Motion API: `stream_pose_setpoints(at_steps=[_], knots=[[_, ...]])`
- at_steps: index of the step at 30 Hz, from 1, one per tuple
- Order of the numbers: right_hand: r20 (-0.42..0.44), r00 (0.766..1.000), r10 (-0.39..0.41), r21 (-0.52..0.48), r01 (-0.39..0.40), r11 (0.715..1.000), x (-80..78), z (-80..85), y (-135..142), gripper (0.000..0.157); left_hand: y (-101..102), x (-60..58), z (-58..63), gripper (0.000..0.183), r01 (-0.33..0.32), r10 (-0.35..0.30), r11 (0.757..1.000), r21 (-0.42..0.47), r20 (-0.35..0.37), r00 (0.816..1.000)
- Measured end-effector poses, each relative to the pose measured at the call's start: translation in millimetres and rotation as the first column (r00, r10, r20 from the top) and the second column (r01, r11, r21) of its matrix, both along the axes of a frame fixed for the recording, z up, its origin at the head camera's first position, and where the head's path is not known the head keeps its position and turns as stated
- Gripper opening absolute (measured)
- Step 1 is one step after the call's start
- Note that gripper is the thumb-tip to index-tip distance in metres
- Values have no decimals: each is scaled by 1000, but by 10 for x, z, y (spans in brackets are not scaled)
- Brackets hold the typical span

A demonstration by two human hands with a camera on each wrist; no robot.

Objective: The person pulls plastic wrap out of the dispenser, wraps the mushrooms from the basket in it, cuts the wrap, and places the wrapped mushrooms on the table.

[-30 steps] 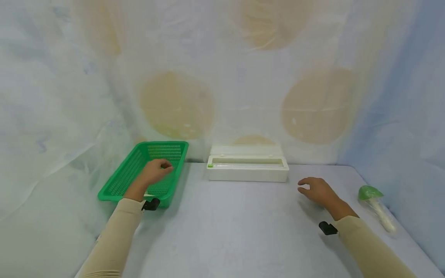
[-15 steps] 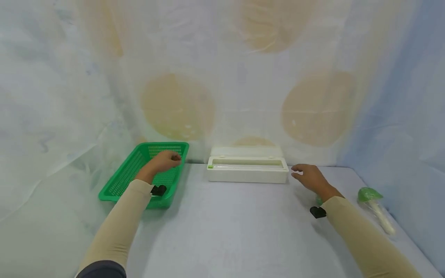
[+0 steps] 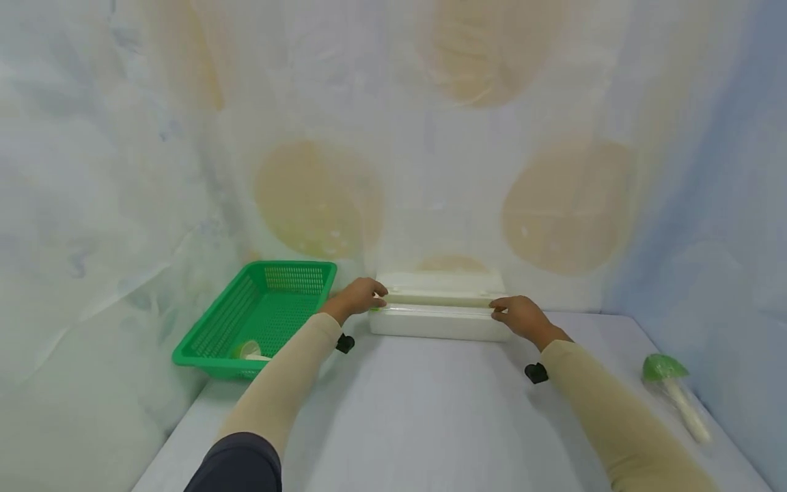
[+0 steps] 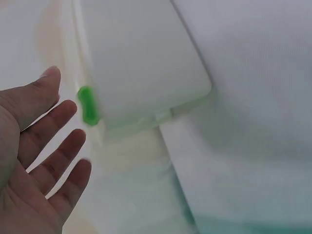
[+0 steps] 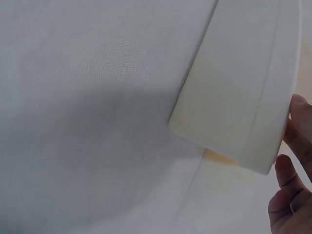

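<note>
A long white cling film dispenser box (image 3: pixel 439 326) sits at the back of the table with its lid (image 3: pixel 439 280) raised behind it. A clear strip runs along its front rim, and a green slider (image 4: pixel 88 106) is at the left end. My left hand (image 3: pixel 363 295) is at that end, fingers spread and slightly bent beside the slider. At the right end is my right hand (image 3: pixel 519 316), thumb and fingertips right at the box's upper edge. In the right wrist view, part of the right hand (image 5: pixel 295 190) is cut off by the frame.
A green plastic basket (image 3: pixel 203 354) stands on the left with a pale green and white item (image 3: pixel 251 350) inside. On the right lies a plastic-wrapped item with a green top (image 3: pixel 664 369) and a white stem. Patterned sheeting (image 3: pixel 443 150) surrounds the table.
My left hand has moved right from over the basket to the box's left end. The right hand has moved left to the box's right end. The view has tilted slightly upward.
</note>
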State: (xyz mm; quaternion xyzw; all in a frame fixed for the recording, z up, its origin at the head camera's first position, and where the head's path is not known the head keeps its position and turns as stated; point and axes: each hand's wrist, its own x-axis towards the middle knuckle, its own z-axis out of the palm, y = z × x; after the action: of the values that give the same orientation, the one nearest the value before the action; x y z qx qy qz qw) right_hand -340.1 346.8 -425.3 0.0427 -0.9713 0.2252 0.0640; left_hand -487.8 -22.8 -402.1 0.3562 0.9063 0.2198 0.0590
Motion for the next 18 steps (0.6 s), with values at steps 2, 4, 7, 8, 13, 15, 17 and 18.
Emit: stream_pose_setpoints(at_steps=[2, 4, 7, 8, 13, 15, 17, 18], knots=[[-19, 1000, 4, -36, -5, 999, 11, -36, -26, 31, 50, 1, -83, 35, 3, -3, 1000, -16, -14, 1000], [-56, 998, 7, -66, -11, 998, 16, -58, -50, 25, 73, 5, -137, 29, -3, 3, 1000, -24, -22, 1000], [-108, 994, 18, -79, -27, 997, 8, -60, -90, 21, 77, -1, -167, 18, -1, 1, 1000, -10, -44, 999], [-116, 993, 14, -82, -23, 996, 1, -54, -103, 20, 73, -8, -170, 15, 7, -8, 1000, -3, -54, 999], [-127, 992, -3, -83, -8, 996, -35, 8, -156, 24, 61, -43, -166, 13, 45, -43, 999, 18, -113, 993], [-145, 989, 1, -78, -12, 997, -48, 38, -169, 25, 76, -31, -161, 14, 35, -31, 999, 33, -106, 994], [-172, 985, -5, -67, -7, 998, -67, 57, -176, 25, 110, -1, -163, 19, 19, -16, 999, 48, -66, 998], [-187, 982, -10, -64, -2, 998, -73, 62, -178, 25, 132, 18, -166, 23, 13, -10, 999, 51, -44, 999]])
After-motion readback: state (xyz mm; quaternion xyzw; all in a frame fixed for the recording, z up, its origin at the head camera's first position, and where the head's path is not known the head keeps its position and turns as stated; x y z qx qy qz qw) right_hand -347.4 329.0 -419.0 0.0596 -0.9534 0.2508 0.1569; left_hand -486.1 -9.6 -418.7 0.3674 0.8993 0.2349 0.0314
